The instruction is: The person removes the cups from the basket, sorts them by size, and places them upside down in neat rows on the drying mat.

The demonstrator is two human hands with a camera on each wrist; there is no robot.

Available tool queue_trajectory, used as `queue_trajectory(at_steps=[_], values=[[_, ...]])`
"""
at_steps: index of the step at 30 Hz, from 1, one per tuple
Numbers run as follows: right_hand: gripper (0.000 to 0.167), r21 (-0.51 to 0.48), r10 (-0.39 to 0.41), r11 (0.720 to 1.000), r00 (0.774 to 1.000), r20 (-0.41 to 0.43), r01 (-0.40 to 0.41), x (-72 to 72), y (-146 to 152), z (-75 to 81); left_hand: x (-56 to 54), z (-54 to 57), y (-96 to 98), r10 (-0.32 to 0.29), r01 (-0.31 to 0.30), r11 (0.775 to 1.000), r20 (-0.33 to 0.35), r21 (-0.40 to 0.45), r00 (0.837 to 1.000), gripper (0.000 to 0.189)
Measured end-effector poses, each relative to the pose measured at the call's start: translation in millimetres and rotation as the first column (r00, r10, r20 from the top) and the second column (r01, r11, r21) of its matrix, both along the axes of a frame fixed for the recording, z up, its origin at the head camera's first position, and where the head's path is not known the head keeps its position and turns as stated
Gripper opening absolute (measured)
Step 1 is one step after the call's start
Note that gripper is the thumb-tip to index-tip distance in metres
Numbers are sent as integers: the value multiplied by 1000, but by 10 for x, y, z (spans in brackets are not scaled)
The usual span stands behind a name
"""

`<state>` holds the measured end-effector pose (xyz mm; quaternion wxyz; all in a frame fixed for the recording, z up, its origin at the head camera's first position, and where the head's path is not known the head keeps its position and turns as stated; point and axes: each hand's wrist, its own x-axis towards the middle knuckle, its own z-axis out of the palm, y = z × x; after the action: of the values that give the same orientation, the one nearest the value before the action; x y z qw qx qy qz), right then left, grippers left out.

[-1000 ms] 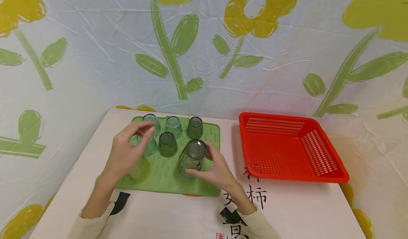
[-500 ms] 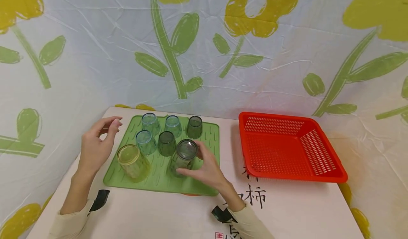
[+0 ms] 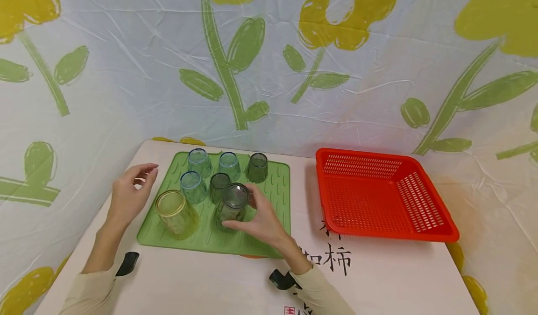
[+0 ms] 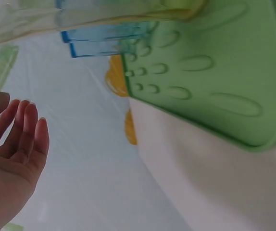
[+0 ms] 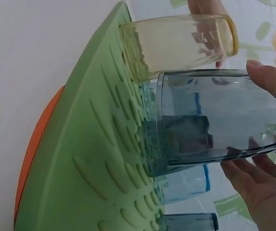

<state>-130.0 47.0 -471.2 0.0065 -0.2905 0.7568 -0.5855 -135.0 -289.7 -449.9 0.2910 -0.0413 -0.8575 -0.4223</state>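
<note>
My right hand (image 3: 261, 219) grips a large grey glass (image 3: 232, 206) from its right side, thumb at the front. The glass is at the green ridged mat (image 3: 269, 240); whether it touches the mat I cannot tell. Directly behind it stands a small dark grey glass (image 3: 217, 184), partly hidden. A large yellow glass (image 3: 178, 217) stands at the mat's front left. To the left of the mat, my left hand (image 3: 129, 194) hangs in the air with loosely curled fingers, holding nothing, nearest to the yellow glass.
Blue-tinted glasses stand on the mat's left and back: one (image 3: 194, 187), another (image 3: 200, 163) and a third (image 3: 229, 166). A second small grey glass (image 3: 257, 168) is at the back. Right of the mat lies a red plastic basket (image 3: 391, 234). A flowered cloth (image 3: 370, 114) hangs behind the table.
My left hand has moved left, away from in front of the yellow and blue glasses. My right hand has carried the large grey glass leftward, in front of the small dark one.
</note>
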Motion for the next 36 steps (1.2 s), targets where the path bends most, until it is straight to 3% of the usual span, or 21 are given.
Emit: queue_trajectory(at_steps=[8,14,21,31,36], values=[[89,20,13,1000,999,47,-14,-32,-104,-36,-73,-338,-146,11,-3,998,114,-70,993,23],[89,88,10,996,998,58,-15,-12,-158,-86,-86,-518,-239,32,-1,991,232,-134,972,28],[92,152,14,988,999,42,-20,16,-205,-117,-96,-645,-298,30,25,988,344,-155,939,36],[93,224,33,974,999,-30,-26,33,-244,-148,-119,-711,-305,-3,68,986,388,-154,921,32],[93,260,50,965,999,-7,-47,41,-236,-162,-139,-734,-323,-10,82,982,393,-168,919,29]])
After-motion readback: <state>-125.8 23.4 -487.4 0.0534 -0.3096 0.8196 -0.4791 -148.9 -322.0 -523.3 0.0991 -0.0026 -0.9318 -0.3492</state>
